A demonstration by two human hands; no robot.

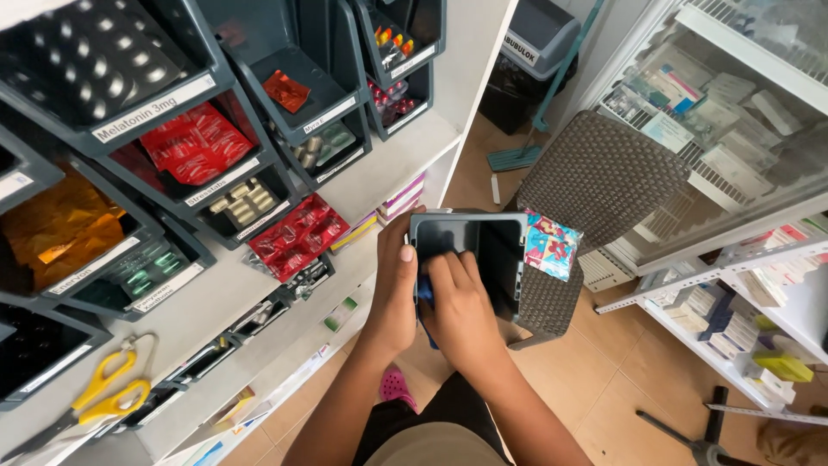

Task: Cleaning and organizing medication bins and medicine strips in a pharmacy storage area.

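Far left: yellow-handled scissors (108, 393) hung against the white shelf unit (216, 298), below dark storage bins (86, 60) stacked in rows. In those bins, left to right: orange foil strips (60, 229), red blister packs (197, 142), pale tablet strips (244, 203), more red packs (297, 233), a single red foil piece (286, 91).

Centre, held over the floor: a dark plastic bin (483, 250), tipped so its open inside faced the camera. Left hand (395, 289) wrapped around the bin's left edge, thumb laid over the rim, fingers closed on the wall. Right hand (461, 311) pressed inside the bin, fingers curled down on a blue cloth (425, 293), of which only a small corner showed between the two hands. Both forearms reached up from the bottom of the view.

Just right of the bin: a clear bag of colourful blister packs (552, 246), resting on a brown woven chair (595, 185) and touching the bin's right side. Below, a pink shoe (397, 387) on the tan tiled floor (604, 371).

Further back, a grey box (539, 34) in the corner beside a broom (522, 155) leaning there. Far right: a glass-fronted cabinet (733, 129) full of small medicine boxes, then open white wire shelves (733, 328) holding more boxes, and a yellow-green box (783, 366) near the right edge.
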